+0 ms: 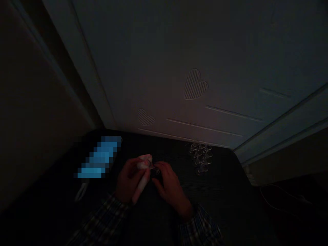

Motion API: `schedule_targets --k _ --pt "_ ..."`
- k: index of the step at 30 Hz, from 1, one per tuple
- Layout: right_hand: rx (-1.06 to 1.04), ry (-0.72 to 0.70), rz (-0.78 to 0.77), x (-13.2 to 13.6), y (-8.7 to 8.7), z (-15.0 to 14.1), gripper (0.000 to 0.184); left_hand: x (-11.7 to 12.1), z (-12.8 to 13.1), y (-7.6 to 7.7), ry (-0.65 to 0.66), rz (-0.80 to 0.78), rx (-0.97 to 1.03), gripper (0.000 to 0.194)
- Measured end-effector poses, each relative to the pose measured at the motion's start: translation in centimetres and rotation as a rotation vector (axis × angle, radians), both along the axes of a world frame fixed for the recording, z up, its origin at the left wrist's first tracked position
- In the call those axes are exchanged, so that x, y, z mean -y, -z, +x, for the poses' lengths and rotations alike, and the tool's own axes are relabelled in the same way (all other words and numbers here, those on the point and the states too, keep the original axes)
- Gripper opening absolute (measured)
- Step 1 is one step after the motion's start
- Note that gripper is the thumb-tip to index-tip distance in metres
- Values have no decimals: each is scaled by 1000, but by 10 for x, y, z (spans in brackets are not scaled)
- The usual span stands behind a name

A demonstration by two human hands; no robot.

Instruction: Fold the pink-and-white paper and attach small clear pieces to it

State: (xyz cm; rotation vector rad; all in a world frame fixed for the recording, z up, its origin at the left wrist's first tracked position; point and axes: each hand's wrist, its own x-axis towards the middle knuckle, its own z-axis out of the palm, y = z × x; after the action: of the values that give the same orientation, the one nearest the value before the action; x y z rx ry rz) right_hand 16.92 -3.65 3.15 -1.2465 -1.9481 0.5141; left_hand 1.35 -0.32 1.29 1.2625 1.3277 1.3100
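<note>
The view is very dark. My left hand (128,181) is closed around a folded pink-and-white strip (141,188), which looks like cloth and hangs down past the palm. At its upper end, the fingers of my right hand (167,184) are closed on a small shiny ring-like clip (155,170). The clip touches the strip's edge, but I cannot tell whether it is fastened there. To the right of my hands lies a loose pile of similar shiny ring clips (201,157) on the dark tabletop (164,218).
A phone (98,159) with a lit, blurred screen lies at the left, a pale loop (81,192) by its lower end. Behind the table stands a pale panel (153,68) with embossed hearts. A thin white cable (271,205) runs at the lower right.
</note>
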Motion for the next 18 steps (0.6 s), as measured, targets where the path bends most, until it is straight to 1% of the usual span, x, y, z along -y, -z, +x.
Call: schedule_targets --k 1,3,5,7,10,13,16,18 --pt "-42 14 -29 -1 2 -8 35 0 1 0 7 -2 20 29" --pt "-154 98 -50 -3 8 -15 30 0 1 -1 21 7 59 28" --pt "-235 191 -57 -4 14 -17 29 1 2 0 29 18 88 27" --pt "-271 244 -70 -5 17 -16 30 2 3 0 40 26 151 27" --pt "-285 258 -118 -6 18 -14 23 4 6 -1 79 -13 266 33" --pt "-311 231 -154 -6 16 -10 19 3 8 0 113 -66 372 35" --pt "-337 204 -184 -5 14 -8 20 1 9 4 35 -104 456 37" --pt "-338 197 -181 -6 15 -6 21 0 9 6 86 -127 483 39"
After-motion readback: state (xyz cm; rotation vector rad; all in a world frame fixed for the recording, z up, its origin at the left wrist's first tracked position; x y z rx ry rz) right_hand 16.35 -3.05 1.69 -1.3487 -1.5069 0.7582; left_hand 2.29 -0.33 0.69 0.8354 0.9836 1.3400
